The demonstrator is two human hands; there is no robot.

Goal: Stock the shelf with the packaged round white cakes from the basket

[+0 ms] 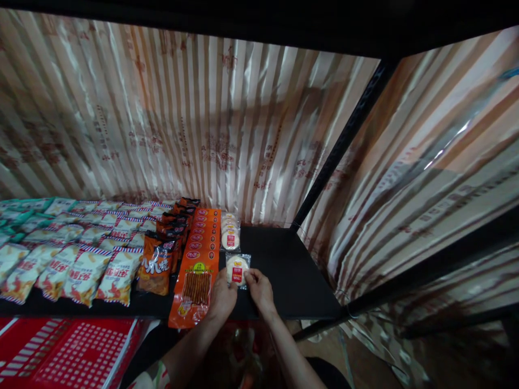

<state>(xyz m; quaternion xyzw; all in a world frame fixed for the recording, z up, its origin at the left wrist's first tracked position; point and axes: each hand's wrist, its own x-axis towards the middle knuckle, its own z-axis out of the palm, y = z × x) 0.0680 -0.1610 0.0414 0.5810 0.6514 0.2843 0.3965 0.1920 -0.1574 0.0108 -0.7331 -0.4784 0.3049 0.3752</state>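
Between my two hands is a rice cracker packet (237, 271), a round white piece in a clear wrapper with a red label. My left hand (224, 294) grips its left edge, and my right hand (259, 286) pinches the right edge. Just behind it on the black shelf (275, 259) is a row of similar rice cracker packets (230, 237), overlapping toward the back. Left of my left hand lie long orange snack packs (198, 259), the front one with a window showing brown sticks.
An orange-brown snack bag (156, 267) heads a row left of the orange packs. Several rows of white snack bags (83, 275) fill the shelf's left side. A red basket (81, 351) sits below. Striped sheeting (194, 119) hangs behind, and a black post (340, 151) stands at the right.
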